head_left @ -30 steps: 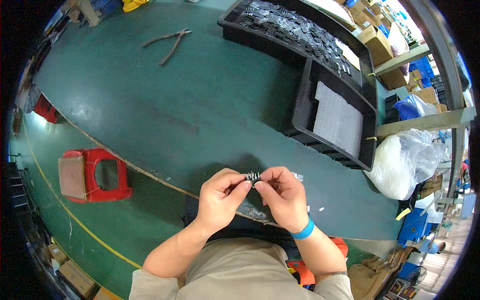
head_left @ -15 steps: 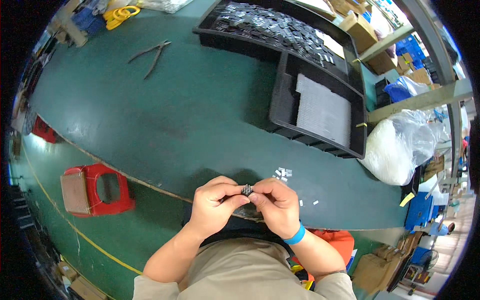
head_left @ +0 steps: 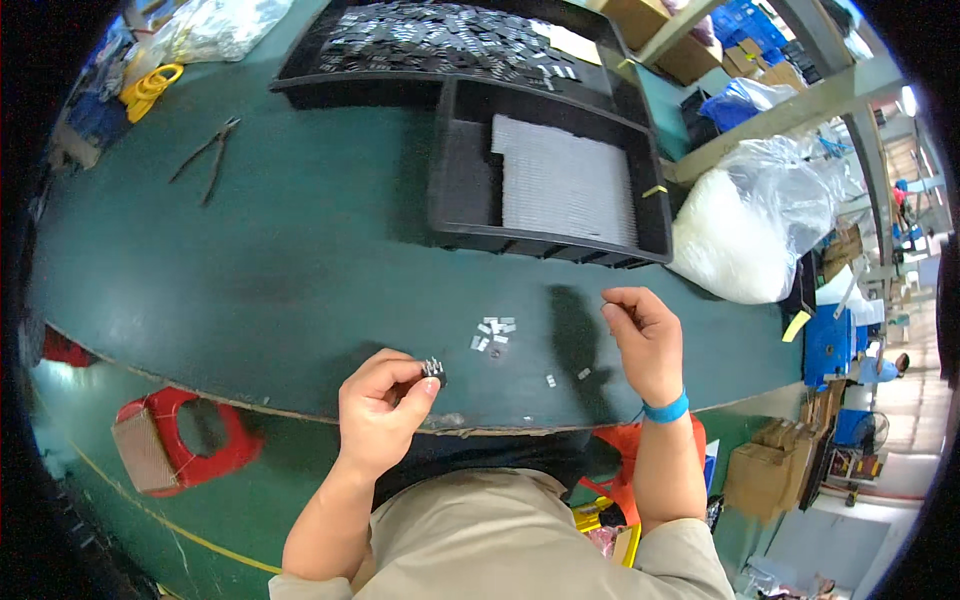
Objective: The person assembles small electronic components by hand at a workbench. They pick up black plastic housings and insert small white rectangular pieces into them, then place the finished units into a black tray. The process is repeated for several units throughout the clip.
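Observation:
My left hand (head_left: 378,410), near the front edge of the green table, pinches a small black part with metal pins (head_left: 432,371) between thumb and fingers; the pins point up. My right hand (head_left: 645,335), with a blue band at its wrist, is raised over the table to the right, apart from the left. Its thumb and index finger are drawn together, and whatever may be between them is too small to make out. Between the hands lies a loose group of small white pieces (head_left: 494,331). Two more small white pieces (head_left: 551,381) lie closer to the table edge.
A black tray (head_left: 452,237) holds rows of pale strips; a larger black tray (head_left: 355,92) behind it is heaped with black parts. Pliers (head_left: 212,158) lie open at left. A white-filled plastic bag (head_left: 728,240) stands at right, a red stool (head_left: 240,440) at lower left.
My right hand has left the black part and moved right and forward. My left hand keeps the part, now with its pins showing. The view has shifted, so the trays appear further left.

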{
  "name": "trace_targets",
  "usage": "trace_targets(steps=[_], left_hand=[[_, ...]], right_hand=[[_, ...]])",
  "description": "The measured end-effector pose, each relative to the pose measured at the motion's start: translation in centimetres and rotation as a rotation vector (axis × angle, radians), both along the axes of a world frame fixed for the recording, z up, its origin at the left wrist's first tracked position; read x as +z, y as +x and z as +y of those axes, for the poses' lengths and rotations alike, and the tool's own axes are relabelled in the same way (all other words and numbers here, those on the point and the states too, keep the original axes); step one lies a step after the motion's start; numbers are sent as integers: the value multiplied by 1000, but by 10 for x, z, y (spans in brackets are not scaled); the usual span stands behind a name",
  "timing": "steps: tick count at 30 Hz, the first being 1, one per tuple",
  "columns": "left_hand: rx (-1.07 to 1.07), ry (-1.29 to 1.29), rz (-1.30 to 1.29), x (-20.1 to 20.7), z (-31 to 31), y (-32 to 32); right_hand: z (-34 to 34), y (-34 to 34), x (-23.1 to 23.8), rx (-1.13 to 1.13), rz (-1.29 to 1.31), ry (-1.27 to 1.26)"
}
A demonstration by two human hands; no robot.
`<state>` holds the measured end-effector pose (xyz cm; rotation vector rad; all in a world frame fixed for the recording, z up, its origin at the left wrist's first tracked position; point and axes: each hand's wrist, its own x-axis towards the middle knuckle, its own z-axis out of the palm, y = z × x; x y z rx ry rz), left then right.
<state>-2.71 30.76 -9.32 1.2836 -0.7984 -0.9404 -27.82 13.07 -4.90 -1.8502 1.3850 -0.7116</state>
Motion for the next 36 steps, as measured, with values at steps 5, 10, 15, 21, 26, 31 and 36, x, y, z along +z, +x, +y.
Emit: trace_targets(steps=[5, 10, 15, 21, 26, 31, 36], left_hand=[[-53, -5, -163, -1, -7, -7], [-100, 58, -188, -4, -18, -15], [-175, 97, -183, 1, -25, -23], [-220, 8, -256, -1, -31, -27], [-266, -69, -389, -9, -28, -22], [-310, -135, -442, -11, -27, -23], [-296, -183, -489, -11, -26, -20]], right_hand=[[21, -33, -2, 429, 338, -142], [36, -39, -15, 483, 399, -148], [43, -31, -6, 403, 466, -84], [39, -15, 3, 328, 67, -45], [41, 6, 21, 457, 8, -57], [56, 27, 21, 486, -26, -10], [57, 36, 18, 552, -35, -63]])
